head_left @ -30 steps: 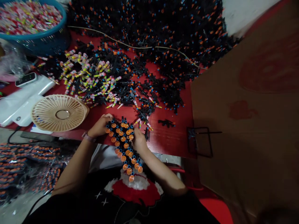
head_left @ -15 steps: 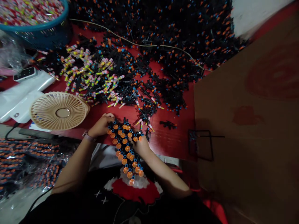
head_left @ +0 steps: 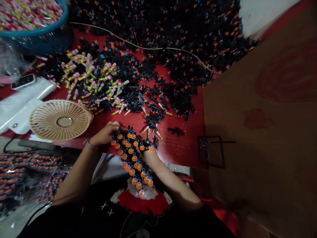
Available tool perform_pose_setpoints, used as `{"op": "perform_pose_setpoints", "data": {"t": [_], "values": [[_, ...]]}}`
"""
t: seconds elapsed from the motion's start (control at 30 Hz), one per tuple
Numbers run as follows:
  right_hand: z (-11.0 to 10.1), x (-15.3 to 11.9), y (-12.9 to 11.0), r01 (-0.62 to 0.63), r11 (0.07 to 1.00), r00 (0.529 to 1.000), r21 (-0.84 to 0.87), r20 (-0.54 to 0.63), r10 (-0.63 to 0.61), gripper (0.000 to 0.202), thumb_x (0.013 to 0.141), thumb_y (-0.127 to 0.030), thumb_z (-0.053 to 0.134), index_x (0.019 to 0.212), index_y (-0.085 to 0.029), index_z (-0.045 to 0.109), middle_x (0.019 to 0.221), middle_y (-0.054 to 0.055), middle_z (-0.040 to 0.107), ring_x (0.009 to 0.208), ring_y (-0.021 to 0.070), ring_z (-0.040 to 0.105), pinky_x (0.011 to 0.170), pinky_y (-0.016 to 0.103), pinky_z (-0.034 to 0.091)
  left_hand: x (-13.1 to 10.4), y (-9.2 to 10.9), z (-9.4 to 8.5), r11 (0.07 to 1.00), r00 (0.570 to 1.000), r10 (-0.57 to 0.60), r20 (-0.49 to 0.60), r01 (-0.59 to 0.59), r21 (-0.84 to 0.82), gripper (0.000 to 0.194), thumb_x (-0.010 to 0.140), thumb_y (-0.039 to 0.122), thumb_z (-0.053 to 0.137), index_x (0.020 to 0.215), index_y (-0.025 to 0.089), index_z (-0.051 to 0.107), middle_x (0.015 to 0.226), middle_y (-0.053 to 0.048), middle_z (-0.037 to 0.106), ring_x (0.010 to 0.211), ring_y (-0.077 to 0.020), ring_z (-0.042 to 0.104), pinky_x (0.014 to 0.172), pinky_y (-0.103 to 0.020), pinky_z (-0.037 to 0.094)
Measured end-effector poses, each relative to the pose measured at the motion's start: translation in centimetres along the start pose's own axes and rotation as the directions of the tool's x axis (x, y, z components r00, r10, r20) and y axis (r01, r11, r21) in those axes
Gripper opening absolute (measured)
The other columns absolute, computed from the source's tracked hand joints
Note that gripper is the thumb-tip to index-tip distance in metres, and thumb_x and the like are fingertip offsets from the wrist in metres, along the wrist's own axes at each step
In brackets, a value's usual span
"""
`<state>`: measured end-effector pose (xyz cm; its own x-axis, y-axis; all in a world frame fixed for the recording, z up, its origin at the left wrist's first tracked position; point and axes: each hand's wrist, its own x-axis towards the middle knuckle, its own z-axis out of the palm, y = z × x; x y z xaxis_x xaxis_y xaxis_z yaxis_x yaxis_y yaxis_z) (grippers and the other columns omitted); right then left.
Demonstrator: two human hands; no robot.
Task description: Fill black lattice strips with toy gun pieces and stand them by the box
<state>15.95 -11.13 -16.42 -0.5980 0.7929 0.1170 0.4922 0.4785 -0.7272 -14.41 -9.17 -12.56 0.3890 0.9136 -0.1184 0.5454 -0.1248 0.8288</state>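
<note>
From where I stand, both hands are closed on a bundle of black toy guns with orange discs and blue rings [head_left: 131, 151], held at the near edge of the red bench [head_left: 182, 152] and hanging down in front of the person's shirt. The left hand [head_left: 105, 134] grips its upper left side; the right hand [head_left: 150, 158] grips its right side, fingertips hidden behind the pieces.

A beige fan [head_left: 47, 120] lies left of the left hand. Beyond the hands, pink-and-yellow tubes [head_left: 92, 71] are scattered over black pieces, with a big dark heap of toy guns [head_left: 188, 29] behind. One lone toy gun [head_left: 176, 131] lies right of them. A blue basket [head_left: 42, 32] of wrapped pieces sits at far left, and a cardboard sheet [head_left: 237, 142] stands at right.
</note>
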Motion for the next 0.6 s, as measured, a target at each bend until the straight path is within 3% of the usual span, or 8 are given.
{"op": "perform_pose_setpoints", "data": {"t": [0.07, 0.17, 0.3, 0.43, 0.5, 0.6], "values": [[-0.4, 0.2, -0.1, 0.027, 1.000, 0.999, 0.003, 0.036, -0.027, 0.013, 0.104, -0.023, 0.064, 0.106, -0.020, 0.076, 0.104, 0.013, 0.078, 0.098, 0.0292, 0.074, 0.089, 0.043, 0.065, 0.5, 0.3, -0.8, 0.993, 0.997, 0.049, 0.064, -0.042, -0.110, 0.028, 0.098, 0.033, 0.069, 0.120, 0.021, 0.081, 0.112, -0.009, 0.079, 0.110, -0.0274, 0.069, 0.109, -0.046, 0.048], [-0.7, 0.5, -0.1, 0.052, 0.998, 0.995, 0.029, 0.082, -0.054, 0.014, 0.105, -0.019, 0.060, 0.105, -0.020, 0.074, 0.104, 0.012, 0.077, 0.097, 0.0276, 0.073, 0.086, 0.040, 0.064, 2.1, 0.7, -1.6, 0.965, 0.981, 0.131, 0.144, -0.093, -0.244, 0.026, 0.101, 0.036, 0.069, 0.117, 0.021, 0.083, 0.118, -0.012, 0.080, 0.111, -0.0264, 0.073, 0.102, -0.042, 0.057], [-0.6, 0.3, 0.2, 0.075, 0.996, 0.994, 0.040, 0.081, -0.078, 0.012, 0.105, -0.019, 0.060, 0.103, -0.022, 0.071, 0.104, 0.009, 0.075, 0.097, 0.0259, 0.073, 0.089, 0.038, 0.063, 4.5, 0.9, -1.6, 0.947, 0.946, 0.210, 0.247, -0.133, -0.294, 0.038, 0.101, 0.055, 0.070, 0.109, 0.021, 0.085, 0.109, -0.012, 0.080, 0.097, -0.0248, 0.075, 0.092, -0.037, 0.061], [-0.7, -0.7, 0.5, -0.005, 0.998, 1.000, 0.070, 0.009, 0.004, 0.002, 0.098, -0.022, 0.064, 0.098, -0.024, 0.063, 0.094, 0.006, 0.072, 0.085, 0.0249, 0.070, 0.077, 0.036, 0.061, 5.2, 0.5, -1.0, 0.953, 0.947, 0.227, 0.227, -0.168, -0.251, 0.043, 0.100, 0.059, 0.070, 0.101, 0.019, 0.086, 0.099, -0.011, 0.079, 0.091, -0.0239, 0.074, 0.087, -0.035, 0.061], [-0.9, -1.1, 0.5, -0.040, 0.995, 0.999, 0.090, -0.012, 0.041, 0.007, 0.093, -0.021, 0.065, 0.097, -0.025, 0.060, 0.092, 0.005, 0.071, 0.084, 0.0254, 0.070, 0.075, 0.037, 0.060, 5.0, 0.3, -0.6, 0.961, 0.958, 0.210, 0.197, -0.166, -0.219, 0.039, 0.100, 0.056, 0.071, 0.098, 0.020, 0.087, 0.094, -0.010, 0.078, 0.089, -0.0228, 0.074, 0.085, -0.033, 0.060], [-1.4, -0.9, 0.2, -0.059, 0.994, 0.997, 0.088, 0.050, 0.055, 0.016, 0.084, -0.015, 0.064, 0.094, -0.026, 0.058, 0.091, 0.003, 0.071, 0.084, 0.0251, 0.070, 0.077, 0.036, 0.058, 4.8, 0.1, -0.2, 0.962, 0.965, 0.203, 0.167, -0.165, -0.219, 0.032, 0.100, 0.049, 0.073, 0.100, 0.021, 0.088, 0.093, -0.009, 0.078, 0.087, -0.0205, 0.073, 0.083, -0.031, 0.060]]}}
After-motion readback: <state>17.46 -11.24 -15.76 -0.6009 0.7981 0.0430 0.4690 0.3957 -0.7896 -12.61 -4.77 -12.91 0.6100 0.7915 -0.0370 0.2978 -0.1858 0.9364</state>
